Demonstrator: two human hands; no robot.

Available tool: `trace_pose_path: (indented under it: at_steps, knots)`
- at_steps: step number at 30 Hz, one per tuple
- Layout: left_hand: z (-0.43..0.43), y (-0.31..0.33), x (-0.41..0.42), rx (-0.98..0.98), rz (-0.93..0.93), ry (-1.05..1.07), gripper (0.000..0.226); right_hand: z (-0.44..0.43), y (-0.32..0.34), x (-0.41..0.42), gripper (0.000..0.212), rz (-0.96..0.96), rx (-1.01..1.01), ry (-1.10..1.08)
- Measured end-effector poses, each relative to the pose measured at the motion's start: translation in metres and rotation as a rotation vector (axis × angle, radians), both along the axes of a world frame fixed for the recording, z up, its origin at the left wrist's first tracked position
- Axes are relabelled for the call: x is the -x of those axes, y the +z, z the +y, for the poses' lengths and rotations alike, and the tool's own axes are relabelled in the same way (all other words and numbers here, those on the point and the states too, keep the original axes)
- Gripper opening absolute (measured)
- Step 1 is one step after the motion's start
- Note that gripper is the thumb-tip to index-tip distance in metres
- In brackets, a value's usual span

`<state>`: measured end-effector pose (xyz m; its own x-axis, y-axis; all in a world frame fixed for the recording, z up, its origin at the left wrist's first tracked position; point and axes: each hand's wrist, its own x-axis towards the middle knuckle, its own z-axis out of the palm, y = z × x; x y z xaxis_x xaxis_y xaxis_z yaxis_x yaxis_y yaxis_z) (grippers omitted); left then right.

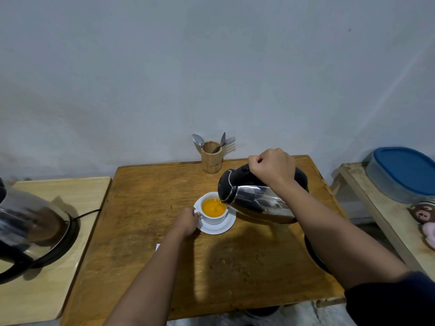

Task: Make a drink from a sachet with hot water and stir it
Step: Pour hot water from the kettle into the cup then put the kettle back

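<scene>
A white cup (213,219) holding orange liquid stands on a white saucer (223,227) in the middle of the wooden table (146,231). My left hand (188,220) grips the cup's handle at its left side. My right hand (273,168) is closed on the black handle of a steel kettle (256,201), tilted with its spout over the cup's right rim. A white corner of paper, perhaps the sachet (157,247), peeks out beside my left forearm. Spoons and a fork stand in a bamboo holder (211,156) at the table's back edge.
A second steel kettle (28,227) sits on its base with a black cord on a lighter table at the left. The black kettle base (313,255) lies under my right forearm. A bench at the right holds a blue-lidded tub (402,172) and a soft toy (423,215).
</scene>
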<state>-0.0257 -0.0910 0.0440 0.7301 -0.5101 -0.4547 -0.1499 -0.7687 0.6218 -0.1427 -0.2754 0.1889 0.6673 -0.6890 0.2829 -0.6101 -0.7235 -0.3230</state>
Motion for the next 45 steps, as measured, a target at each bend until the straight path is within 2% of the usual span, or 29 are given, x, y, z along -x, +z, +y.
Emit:
trace_pose_path:
  at_steps: [45]
  knots:
    - [0.001,-0.001,-0.002,0.024,0.033,-0.008,0.030,0.011,0.007,0.008,0.041,0.006,0.014,-0.040]
